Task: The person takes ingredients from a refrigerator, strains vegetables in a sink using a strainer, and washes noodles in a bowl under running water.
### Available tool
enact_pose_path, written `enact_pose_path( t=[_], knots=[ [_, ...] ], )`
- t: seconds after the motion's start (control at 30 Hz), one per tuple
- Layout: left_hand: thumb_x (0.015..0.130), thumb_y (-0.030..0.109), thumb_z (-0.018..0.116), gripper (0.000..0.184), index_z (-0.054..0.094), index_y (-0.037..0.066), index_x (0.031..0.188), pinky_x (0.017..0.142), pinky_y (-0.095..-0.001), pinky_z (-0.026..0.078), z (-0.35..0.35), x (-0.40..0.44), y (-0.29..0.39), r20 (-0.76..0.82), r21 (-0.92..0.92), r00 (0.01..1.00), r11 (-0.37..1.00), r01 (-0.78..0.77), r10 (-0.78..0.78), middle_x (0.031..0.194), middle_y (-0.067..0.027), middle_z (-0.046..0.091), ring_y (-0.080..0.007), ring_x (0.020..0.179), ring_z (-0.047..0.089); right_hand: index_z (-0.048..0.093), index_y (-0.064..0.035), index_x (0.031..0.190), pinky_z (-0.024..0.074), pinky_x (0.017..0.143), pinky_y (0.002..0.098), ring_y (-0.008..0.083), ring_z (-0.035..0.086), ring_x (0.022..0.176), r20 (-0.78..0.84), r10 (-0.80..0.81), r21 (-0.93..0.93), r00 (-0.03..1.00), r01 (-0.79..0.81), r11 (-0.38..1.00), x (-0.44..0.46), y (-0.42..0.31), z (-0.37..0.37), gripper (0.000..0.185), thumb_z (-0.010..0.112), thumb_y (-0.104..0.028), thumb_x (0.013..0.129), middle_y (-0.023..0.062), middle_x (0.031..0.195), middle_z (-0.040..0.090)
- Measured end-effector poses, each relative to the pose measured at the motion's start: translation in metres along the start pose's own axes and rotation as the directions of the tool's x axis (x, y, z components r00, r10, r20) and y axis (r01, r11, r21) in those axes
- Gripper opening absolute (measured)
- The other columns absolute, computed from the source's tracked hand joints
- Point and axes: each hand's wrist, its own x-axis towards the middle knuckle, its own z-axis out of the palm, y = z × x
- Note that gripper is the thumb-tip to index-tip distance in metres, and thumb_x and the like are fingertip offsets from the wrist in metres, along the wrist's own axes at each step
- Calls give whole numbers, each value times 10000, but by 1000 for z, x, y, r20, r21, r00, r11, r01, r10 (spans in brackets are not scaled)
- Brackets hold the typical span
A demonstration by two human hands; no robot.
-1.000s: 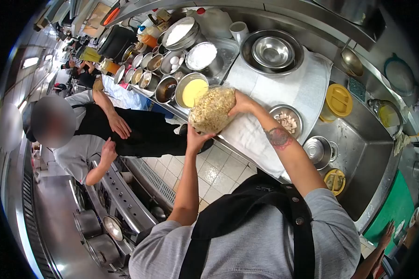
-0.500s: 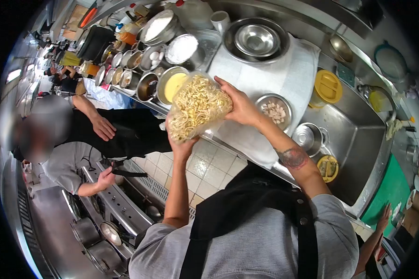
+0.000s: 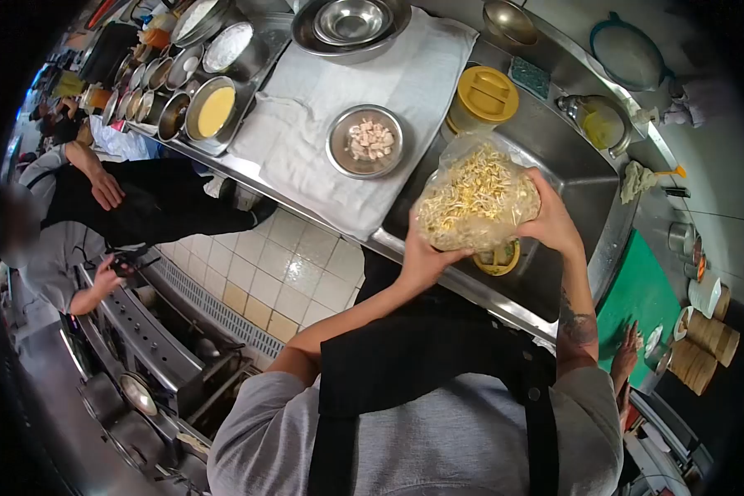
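Note:
A clear plastic bag of bean sprouts point(image 3: 475, 194) is held between my two hands above the sink point(image 3: 583, 178). My left hand point(image 3: 428, 258) grips its lower left side, and my right hand point(image 3: 550, 215) grips its right side. Just behind the bag stands a container with a yellow lid point(image 3: 488, 95). Partly hidden below the bag is a small yellow-rimmed container point(image 3: 500, 263). To the left, a steel bowl of pale chopped pieces point(image 3: 370, 142) rests on a white cloth point(image 3: 293, 136).
Nested steel bowls point(image 3: 353, 23) stand at the back. A bowl of yellow liquid point(image 3: 215, 112) and several small bowls are at the left. A person in a black apron point(image 3: 153, 198) stands left. Another person's hand point(image 3: 627, 351) is over a green board point(image 3: 636, 289).
The bag has moved right with both my hands, from beside the yellow liquid to over the sink. The view has shifted right too. The person at the left still faces the counter side.

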Motion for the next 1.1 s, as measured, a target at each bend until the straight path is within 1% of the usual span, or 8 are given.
enact_pose_path(
  t=[0.27,0.37,0.5,0.53,0.63,0.9,1.0,1.1],
  knots=[
    [653,1,783,773,308,32,1261,895,-421,486,31,17,-94,-119,-350,922,885,307,-367,1202,-132,490,-249,1095,521,390,-43,1314,398,960,323,216,510,1114,301,191,-94,934,-170,981,46,140,-14,849,828,-202,604,140,1192,533],
    [744,97,741,595,455,92,1266,928,-534,417,27,41,-40,-5,-412,601,549,727,-799,1182,-107,569,-294,1115,534,386,-52,1320,488,800,337,189,537,1056,505,393,-35,768,-437,899,74,148,-5,767,762,-312,704,116,1149,542],
    [838,503,584,593,450,143,1290,906,-600,380,4,84,-94,45,-367,429,385,847,-902,1222,-80,557,-297,1112,536,468,-92,1223,529,547,301,154,624,803,542,748,-277,382,-760,588,111,185,8,631,603,-544,804,83,942,606],
    [829,645,471,671,450,158,1291,921,-609,364,-17,103,-155,121,-312,354,303,901,-928,1266,-79,521,-283,1141,507,549,-88,1062,499,498,243,125,591,556,568,745,-296,350,-758,582,116,187,12,614,533,-642,797,49,754,613],
    [818,699,400,703,492,144,1240,929,-617,359,-16,119,-119,-138,-218,259,285,933,-956,1243,-75,538,-293,1201,457,584,-76,935,462,447,217,94,525,467,534,744,-233,402,-776,587,122,205,24,638,530,-689,767,17,647,579],
    [860,519,538,480,530,159,1177,819,-463,514,-30,130,-127,17,-49,450,449,892,-893,1120,-53,597,-242,999,587,606,-19,1007,444,439,209,79,537,490,306,713,-61,630,-735,676,99,198,29,712,526,-687,773,40,725,618],
    [813,457,626,565,529,16,1153,784,-474,511,-22,117,-131,-132,113,690,680,724,-712,1080,-162,605,-315,941,617,599,16,1038,488,527,268,150,599,589,213,668,-164,713,-648,744,101,213,31,752,502,-686,785,99,810,643],
    [756,367,697,631,457,-82,1128,806,-446,494,-9,101,-98,-334,710,855,491,505,-396,1052,-256,591,-394,951,598,565,-25,1155,490,763,373,271,598,920,-33,594,-499,804,-528,687,113,251,42,738,476,-666,802,164,1039,620]
  ],
)
